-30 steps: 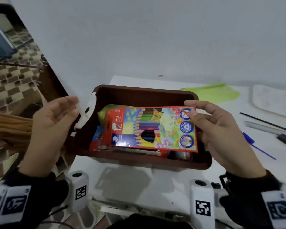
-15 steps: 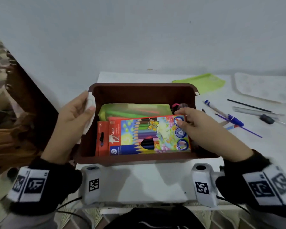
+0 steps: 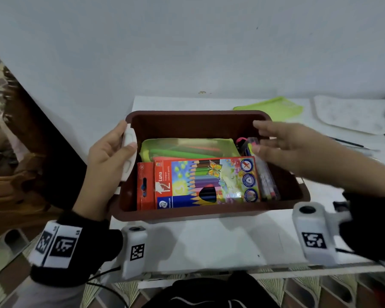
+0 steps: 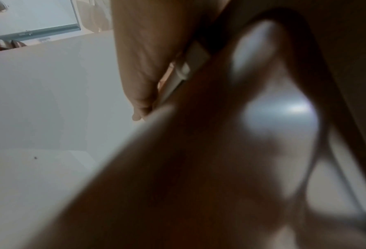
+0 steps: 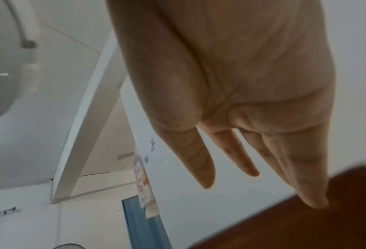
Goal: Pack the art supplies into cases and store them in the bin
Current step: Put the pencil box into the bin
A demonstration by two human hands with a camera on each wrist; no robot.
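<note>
A brown plastic bin (image 3: 200,121) stands on the white table. Inside it a colourful box of coloured pencils (image 3: 206,182) lies flat on top, with a green pencil case (image 3: 187,148) behind it and a clear pouch of pens (image 3: 266,176) along the right side. My left hand (image 3: 111,156) grips the bin's white left handle (image 3: 128,152), thumb on the inner side; in the left wrist view the fingers (image 4: 141,67) curl over the same handle (image 4: 184,74). My right hand (image 3: 282,143) hovers over the bin's right side with straight fingers (image 5: 203,160), holding nothing, above the bin's rim (image 5: 305,210).
A second green pouch (image 3: 273,106) and a white tray (image 3: 351,114) lie at the back right of the table. A thin dark pencil (image 3: 347,142) lies to the right of the bin. The table's left edge drops to a tiled floor.
My right hand let go of the pencil box, which now rests in the bin, and lifted away with straight fingers. My left hand closed round the bin's left handle.
</note>
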